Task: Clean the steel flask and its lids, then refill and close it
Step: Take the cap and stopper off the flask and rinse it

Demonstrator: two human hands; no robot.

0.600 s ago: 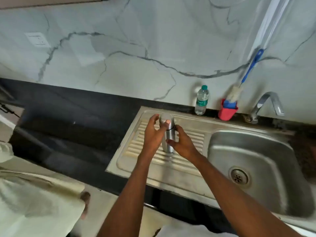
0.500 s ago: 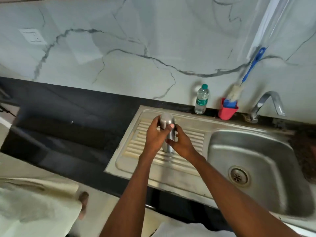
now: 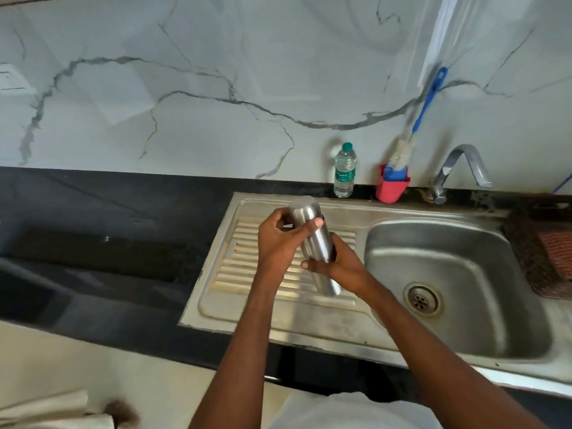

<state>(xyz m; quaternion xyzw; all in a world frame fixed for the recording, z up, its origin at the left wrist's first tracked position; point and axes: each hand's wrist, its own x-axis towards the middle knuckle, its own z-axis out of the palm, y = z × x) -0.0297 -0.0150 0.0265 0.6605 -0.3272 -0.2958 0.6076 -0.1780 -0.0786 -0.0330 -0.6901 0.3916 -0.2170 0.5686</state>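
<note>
Spanning the dark surface (image 3: 93, 243), the sink (image 3: 464, 305) lies under the tilted flask (image 3: 312, 243), held above its ribbed drainer; left hand (image 3: 278, 243) wraps the top, right hand (image 3: 343, 267) the lower body, likely for unscrewing

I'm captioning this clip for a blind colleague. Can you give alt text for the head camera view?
Both hands hold a tilted steel flask over a steel sink's drainboard: the left hand grips its upper part, the right hand its lower part. A water bottle, a bottle brush in a red holder and a tap stand behind.
</note>
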